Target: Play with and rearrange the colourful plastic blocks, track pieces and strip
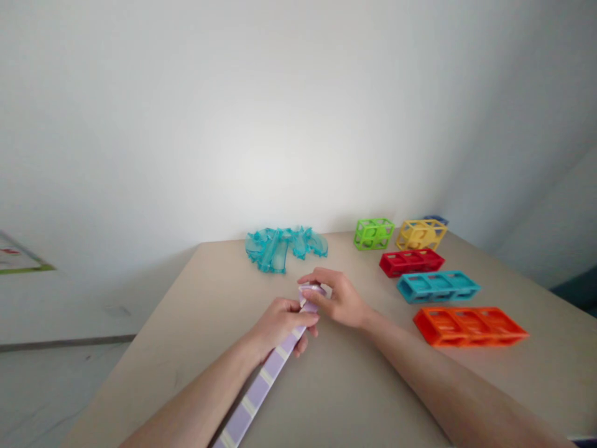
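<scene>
A long purple-and-white segmented strip (257,392) runs from the bottom edge of the head view up to the middle of the table, slanting away to the right. My left hand (280,325) is closed around it near its far end, thumb on top and fingers beneath. Right at that end, my right hand (341,300) pinches a small pale purple piece (308,291) between thumb and fingers. The piece meets the strip's tip; whether the two are joined, I cannot tell, since my fingers partly cover them.
Translucent teal plastic pieces (278,247) lie in a pile by the wall. On the right stand openwork block frames: green (374,234), yellow (421,235), red (411,262), blue (438,287) and orange (470,326). A dark blue thing (436,219) shows behind the yellow one.
</scene>
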{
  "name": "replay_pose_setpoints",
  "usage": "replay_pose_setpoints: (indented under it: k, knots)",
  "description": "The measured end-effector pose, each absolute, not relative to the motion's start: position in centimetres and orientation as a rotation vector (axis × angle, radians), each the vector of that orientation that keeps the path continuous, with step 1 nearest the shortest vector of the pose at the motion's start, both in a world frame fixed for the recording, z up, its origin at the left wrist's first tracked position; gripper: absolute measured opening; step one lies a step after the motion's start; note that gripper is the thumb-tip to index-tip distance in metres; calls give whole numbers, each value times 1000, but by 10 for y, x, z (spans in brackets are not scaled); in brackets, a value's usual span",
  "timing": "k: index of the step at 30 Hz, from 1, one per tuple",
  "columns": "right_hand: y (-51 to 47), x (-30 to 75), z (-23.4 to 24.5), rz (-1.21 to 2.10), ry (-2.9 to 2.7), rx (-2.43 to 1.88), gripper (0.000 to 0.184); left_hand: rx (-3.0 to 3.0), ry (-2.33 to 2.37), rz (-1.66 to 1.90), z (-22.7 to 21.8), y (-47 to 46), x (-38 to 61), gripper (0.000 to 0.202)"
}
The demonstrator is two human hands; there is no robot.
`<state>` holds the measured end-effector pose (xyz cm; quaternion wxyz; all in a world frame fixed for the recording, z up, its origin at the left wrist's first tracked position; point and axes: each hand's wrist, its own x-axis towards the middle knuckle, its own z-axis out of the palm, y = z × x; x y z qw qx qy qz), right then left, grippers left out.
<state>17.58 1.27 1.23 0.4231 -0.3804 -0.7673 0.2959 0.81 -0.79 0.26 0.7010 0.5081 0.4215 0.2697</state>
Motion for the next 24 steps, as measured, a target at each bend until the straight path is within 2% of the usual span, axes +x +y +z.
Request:
replay_pose_setpoints:
  k: [6, 10, 12, 14, 17, 19, 21, 24]
  knots:
    - [15, 169, 12, 432, -1817, -1345, 25, 1258, 979, 584, 1, -10, 10, 24]
    - [18, 170, 9, 429, -1729, -1557, 25, 1394, 1060, 585, -3, -12, 13, 24]
    - [19, 174, 9, 516, -1720, -1528, 26, 1346, 997, 589, -2, -13, 11, 23]
    - [21, 180, 10, 714, -1726, -1309, 28, 1228, 856, 582, 0, -13, 8, 26]
    - [25, 186, 8, 1197, -1670, -850, 34, 1050, 666, 541, 5, -13, 2, 33]
    - [26, 188, 6, 1464, -1557, -695, 40, 972, 602, 523, 6, -13, -2, 35]
    - [27, 186, 4, 1578, -1450, -696, 43, 945, 569, 539, 7, -11, -3, 36]
    - [28, 183, 6, 1506, -1432, -830, 42, 960, 581, 607, 4, -8, -2, 36]
